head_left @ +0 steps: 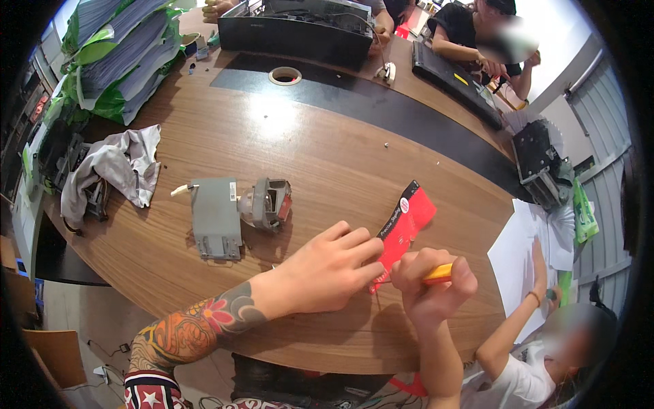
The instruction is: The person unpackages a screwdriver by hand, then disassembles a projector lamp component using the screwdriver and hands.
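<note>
My right hand [436, 283] is closed round a screwdriver with a yellow and red handle [438, 273]. Its thin shaft points left toward my left fingertips. My left hand [334, 266] lies palm down, its bent fingers pressing on the left edge of a red and black cardboard package [411, 218]. The package lies slanted on the table, its lower part between both hands. Whatever is under the left fingertips is hidden. Left of that hand sit a grey curved plastic cover [214, 211] and, against it, a lamp-like unit [267, 204] with a rounded glass back.
The wooden table [327, 157] carries a grey cloth [116, 167] at left, stacked papers [122, 61] behind it, a tape roll [285, 76] and a black case [296, 34] at the back. White sheets [518, 259] lie right, under a co-worker's arm [507, 334]. Other people work across the table.
</note>
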Demonstrator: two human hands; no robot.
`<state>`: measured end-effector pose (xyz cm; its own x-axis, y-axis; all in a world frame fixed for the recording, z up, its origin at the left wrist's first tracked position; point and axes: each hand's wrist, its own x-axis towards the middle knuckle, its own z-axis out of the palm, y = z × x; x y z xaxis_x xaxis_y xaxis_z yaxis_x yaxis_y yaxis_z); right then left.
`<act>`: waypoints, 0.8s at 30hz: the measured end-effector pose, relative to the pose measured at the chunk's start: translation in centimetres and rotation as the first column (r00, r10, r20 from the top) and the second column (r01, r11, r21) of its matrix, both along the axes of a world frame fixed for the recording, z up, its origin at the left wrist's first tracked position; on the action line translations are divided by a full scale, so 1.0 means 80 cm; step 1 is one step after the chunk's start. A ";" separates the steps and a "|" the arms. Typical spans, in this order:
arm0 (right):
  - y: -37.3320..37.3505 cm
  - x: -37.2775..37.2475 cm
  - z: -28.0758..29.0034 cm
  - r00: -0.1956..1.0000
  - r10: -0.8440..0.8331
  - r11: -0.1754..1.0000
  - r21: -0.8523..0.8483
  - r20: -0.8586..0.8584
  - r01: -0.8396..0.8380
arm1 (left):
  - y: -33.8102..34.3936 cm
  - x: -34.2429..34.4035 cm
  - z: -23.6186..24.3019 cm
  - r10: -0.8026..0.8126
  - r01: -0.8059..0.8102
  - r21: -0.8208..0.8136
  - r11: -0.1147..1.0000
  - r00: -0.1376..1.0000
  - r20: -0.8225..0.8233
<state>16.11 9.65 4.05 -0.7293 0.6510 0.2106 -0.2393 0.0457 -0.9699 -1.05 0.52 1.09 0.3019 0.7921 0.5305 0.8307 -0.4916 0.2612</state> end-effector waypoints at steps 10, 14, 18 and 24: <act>0.006 0.005 -0.002 0.997 0.060 0.998 -0.030 -0.042 -0.062 | 0.000 0.009 0.000 0.321 -0.283 -0.198 0.938 0.925 0.202; 0.005 0.005 0.000 0.995 0.102 0.994 0.033 -0.017 -0.101 | 0.004 0.013 -0.011 0.283 -0.237 -0.164 0.958 0.880 0.382; -0.001 0.000 0.005 0.995 0.100 0.994 0.045 -0.019 -0.099 | 0.005 0.013 -0.002 0.293 -0.080 -0.331 0.940 0.687 0.665; 0.004 0.004 0.004 0.995 0.100 0.994 0.048 -0.018 -0.099 | 0.001 0.010 0.015 0.360 0.108 -0.492 0.864 0.553 0.752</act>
<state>16.45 9.96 4.35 -0.7851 0.5644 0.2550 -0.2650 0.0660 -0.9620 -0.23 0.61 2.33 -0.1859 0.9801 0.0697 0.1905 -0.0337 0.9811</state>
